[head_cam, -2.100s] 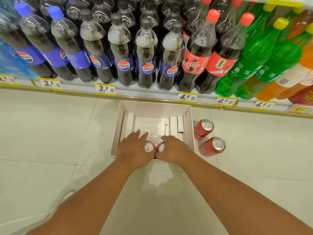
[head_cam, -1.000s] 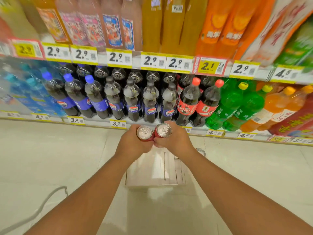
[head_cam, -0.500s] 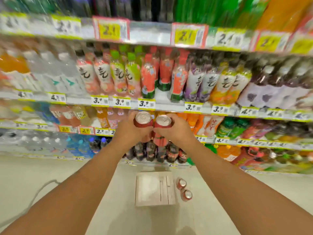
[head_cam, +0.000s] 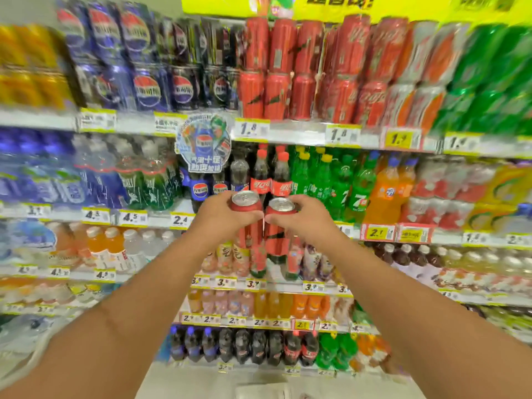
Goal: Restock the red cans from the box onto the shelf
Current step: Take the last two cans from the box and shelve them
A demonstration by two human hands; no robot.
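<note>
With each hand wrapped round one red can, left hand (head_cam: 218,216) on the left can (head_cam: 247,203) and right hand (head_cam: 305,217) on the right can (head_cam: 280,210), the carry-up step is under way; next, raise them to the red-can row (head_cam: 276,96) on the top shelf (head_cam: 299,133)

Tiered store shelving (head_cam: 288,136) packed with bottled drinks, yellow price tags (head_cam: 252,128), pale floor (head_cam: 201,378)

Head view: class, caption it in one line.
Left hand and right hand each raise a red can toward stocked shelves.
</note>
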